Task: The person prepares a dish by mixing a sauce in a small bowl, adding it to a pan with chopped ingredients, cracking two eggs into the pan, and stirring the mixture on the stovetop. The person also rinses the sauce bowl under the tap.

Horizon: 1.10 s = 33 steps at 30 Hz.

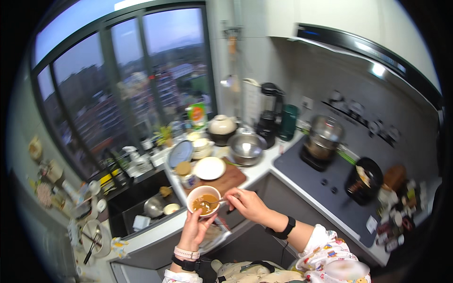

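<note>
My left hand (194,226) holds a small light-coloured bowl (191,194) from below and its near side. Brown liquid (204,209) with paler bits fills part of the bowl. With my right hand (246,204) I grip the handle of a metal spoon (218,201), whose tip is down in the liquid. Just beyond the bowl, a white plate (210,168) rests on a wooden cutting board (233,177), next to a jar with a tan lid (183,169).
A dark sink (122,212) with a metal bowl (154,206) lies left. Behind the board are a steel basin (246,149), a lidded clay pot (222,129) and a blender (269,116). On the right cooktop (300,177) stand a steel pot (324,132) and a black pot (364,191).
</note>
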Each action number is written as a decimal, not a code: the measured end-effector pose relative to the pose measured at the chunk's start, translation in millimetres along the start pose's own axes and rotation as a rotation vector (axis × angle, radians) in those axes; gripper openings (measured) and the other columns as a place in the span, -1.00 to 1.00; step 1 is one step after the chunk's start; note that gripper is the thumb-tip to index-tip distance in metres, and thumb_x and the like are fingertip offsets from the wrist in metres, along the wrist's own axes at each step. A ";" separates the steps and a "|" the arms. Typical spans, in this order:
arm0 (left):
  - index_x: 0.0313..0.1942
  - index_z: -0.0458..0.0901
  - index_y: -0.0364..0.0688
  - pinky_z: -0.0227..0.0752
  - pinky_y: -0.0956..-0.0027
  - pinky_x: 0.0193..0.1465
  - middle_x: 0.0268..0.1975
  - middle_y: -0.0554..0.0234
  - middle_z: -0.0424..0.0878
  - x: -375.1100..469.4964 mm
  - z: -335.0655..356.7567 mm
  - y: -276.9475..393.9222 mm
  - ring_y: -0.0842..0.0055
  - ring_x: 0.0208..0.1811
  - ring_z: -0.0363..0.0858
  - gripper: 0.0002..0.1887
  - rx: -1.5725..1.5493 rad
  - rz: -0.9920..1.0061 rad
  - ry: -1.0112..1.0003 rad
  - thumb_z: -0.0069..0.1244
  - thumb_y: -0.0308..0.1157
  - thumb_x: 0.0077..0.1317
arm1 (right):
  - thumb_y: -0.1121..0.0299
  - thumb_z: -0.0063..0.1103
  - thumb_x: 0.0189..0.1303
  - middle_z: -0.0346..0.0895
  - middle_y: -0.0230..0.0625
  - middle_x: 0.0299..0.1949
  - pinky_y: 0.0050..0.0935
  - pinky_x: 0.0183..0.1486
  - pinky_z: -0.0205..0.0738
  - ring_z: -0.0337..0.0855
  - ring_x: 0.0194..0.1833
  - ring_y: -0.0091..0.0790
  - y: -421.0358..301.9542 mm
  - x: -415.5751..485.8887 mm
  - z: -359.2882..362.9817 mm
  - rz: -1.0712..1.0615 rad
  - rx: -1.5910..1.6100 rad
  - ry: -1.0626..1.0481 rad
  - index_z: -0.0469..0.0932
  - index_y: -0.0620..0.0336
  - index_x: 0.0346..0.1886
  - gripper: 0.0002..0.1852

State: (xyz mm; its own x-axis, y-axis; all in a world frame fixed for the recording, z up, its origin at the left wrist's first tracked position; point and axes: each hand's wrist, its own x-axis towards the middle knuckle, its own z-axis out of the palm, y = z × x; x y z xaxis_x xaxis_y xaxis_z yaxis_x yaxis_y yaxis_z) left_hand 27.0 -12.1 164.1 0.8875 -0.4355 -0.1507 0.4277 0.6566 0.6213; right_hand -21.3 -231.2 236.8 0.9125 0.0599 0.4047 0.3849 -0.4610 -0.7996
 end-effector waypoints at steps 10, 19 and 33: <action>0.40 0.15 -0.06 0.56 0.05 0.24 0.28 -0.06 0.40 23.3 191.2 -158.3 0.06 0.24 0.53 -0.49 0.172 -0.332 -0.301 -0.17 -0.45 0.48 | 0.32 -0.03 0.47 0.63 -0.24 -0.39 -0.43 -0.37 0.54 0.67 -0.47 -0.43 1.5 -137.2 -209.7 0.182 -0.086 0.409 0.53 0.25 -0.14 -0.80; 0.32 0.20 -0.23 0.53 0.04 0.31 0.25 -0.18 0.43 96.9 346.4 -295.4 0.02 0.27 0.49 -0.50 0.199 -0.620 -0.676 -0.05 -0.46 0.44 | 0.30 0.01 0.45 0.63 -0.18 -0.32 -0.37 -0.31 0.54 0.70 -0.38 -0.33 9.6 -222.3 -377.1 0.253 -0.538 0.732 0.54 0.22 -0.15 -0.80; 0.31 0.19 -0.16 0.67 0.06 0.14 0.22 -0.06 0.44 222.8 483.2 -518.4 0.09 0.17 0.59 -0.54 0.425 -1.046 -0.938 -0.06 -0.40 0.49 | 0.32 -0.05 0.48 0.63 -0.29 -0.46 -0.48 -0.55 0.50 0.65 -0.51 -0.48 122.0 -286.0 -503.5 0.714 -0.506 1.224 0.51 0.23 -0.22 -0.79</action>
State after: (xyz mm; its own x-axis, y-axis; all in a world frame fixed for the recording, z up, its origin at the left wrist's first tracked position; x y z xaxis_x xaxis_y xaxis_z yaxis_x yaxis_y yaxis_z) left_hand -80.0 -747.0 179.9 -0.2931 -0.9294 -0.2242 0.5629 -0.3573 0.7453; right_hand -305.1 -750.4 246.9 0.1072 -0.9408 0.3215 -0.3980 -0.3370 -0.8533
